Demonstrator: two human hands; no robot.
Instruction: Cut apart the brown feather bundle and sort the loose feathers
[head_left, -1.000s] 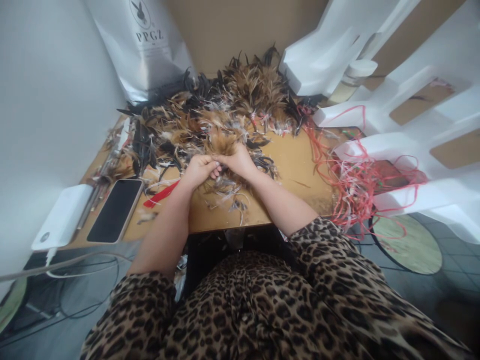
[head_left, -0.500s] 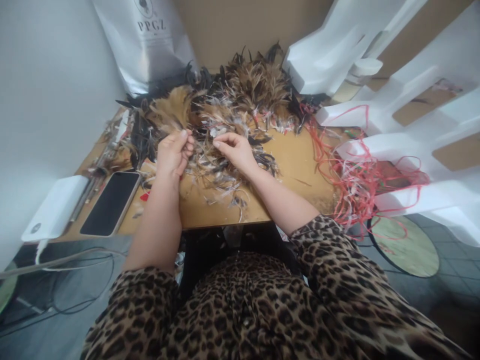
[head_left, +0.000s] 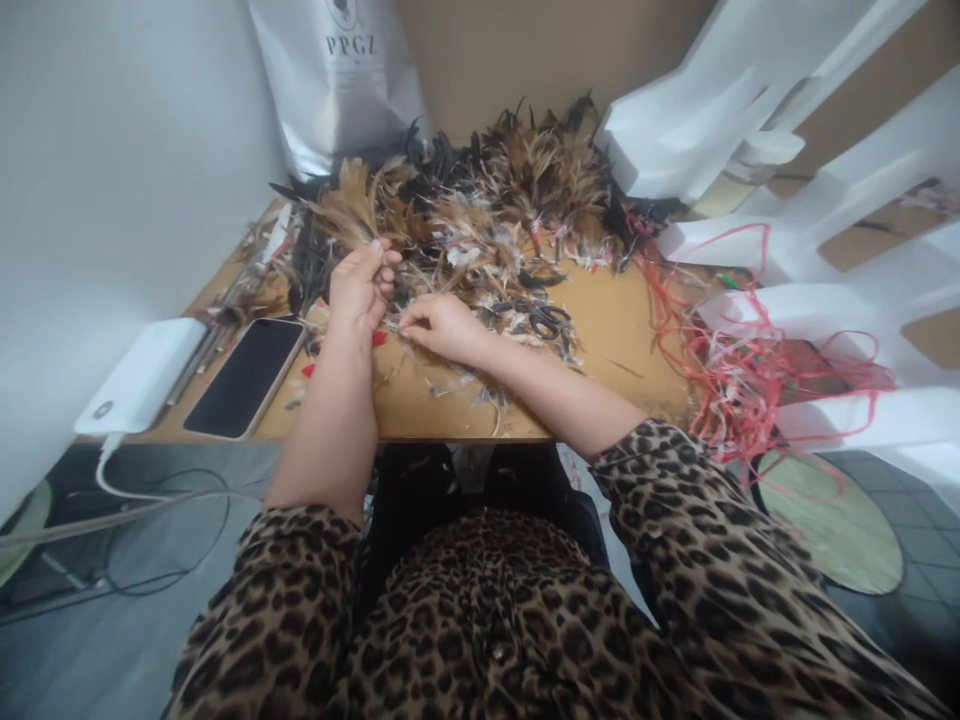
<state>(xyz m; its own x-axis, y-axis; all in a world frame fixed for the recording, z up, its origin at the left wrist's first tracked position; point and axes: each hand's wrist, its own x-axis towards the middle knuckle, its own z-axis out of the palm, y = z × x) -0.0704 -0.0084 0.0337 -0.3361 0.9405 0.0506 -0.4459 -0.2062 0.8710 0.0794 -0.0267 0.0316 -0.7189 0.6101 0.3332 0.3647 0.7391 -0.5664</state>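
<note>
Desk (head_left: 622, 345) seen from above, w/ two bare hands over it. L hand (head_left: 364, 283) has thumb and fingers closed on the base of a fanned brown feather bunch (head_left: 351, 205), at the left of a messy feather pile (head_left: 480, 240). R hand (head_left: 444, 327), just beside, is pinched shut (can't tell if it grips a thin strand). Phone (head_left: 245, 377) and white power bank (head_left: 142, 375), w/ cable attached, lie to the left; tangled pink strings (head_left: 739, 385) to the right.
</note>
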